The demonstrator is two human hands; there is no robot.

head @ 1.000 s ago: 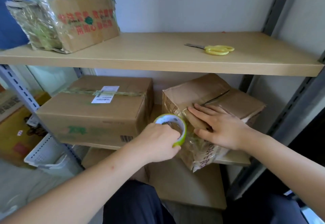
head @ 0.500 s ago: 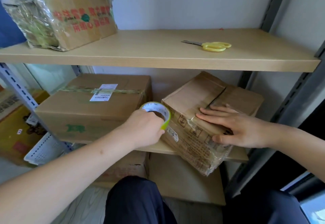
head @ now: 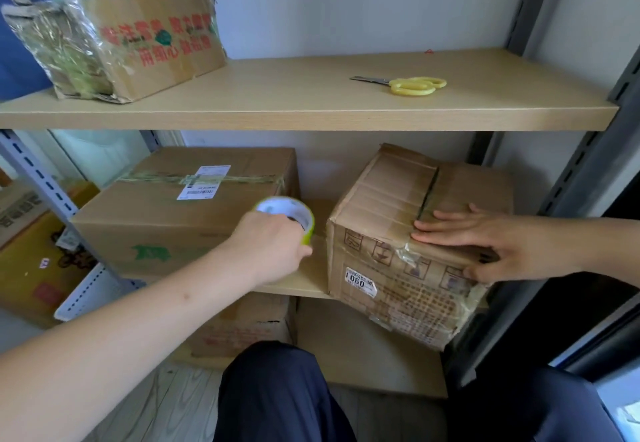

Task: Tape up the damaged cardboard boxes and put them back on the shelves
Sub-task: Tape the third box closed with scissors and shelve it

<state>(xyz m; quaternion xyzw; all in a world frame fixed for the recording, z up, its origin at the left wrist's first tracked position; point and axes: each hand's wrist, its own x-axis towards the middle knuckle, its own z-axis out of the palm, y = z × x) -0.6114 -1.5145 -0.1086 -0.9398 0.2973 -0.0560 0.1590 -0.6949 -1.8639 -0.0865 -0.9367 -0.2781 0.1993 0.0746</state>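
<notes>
A worn cardboard box (head: 388,199) stands on the right of the middle shelf (head: 308,280), its front face hanging past the shelf edge. My right hand (head: 485,237) lies flat on its top near the front edge, the thumb hooked over the front face. My left hand (head: 273,251) grips a roll of clear tape with a green core (head: 287,214), just left of the box. A thin strip of clear tape runs from the roll to the box's left edge.
A larger sealed box (head: 183,213) fills the left of the middle shelf. Yellow scissors (head: 412,85) and a torn, tape-wrapped box (head: 121,43) lie on the upper shelf (head: 311,112). Another box (head: 242,327) sits below. My knees are at the bottom.
The box has turned and settled upright on the shelf. My left hand drew the tape roll left, away from the box. My right hand slid right along the box's top.
</notes>
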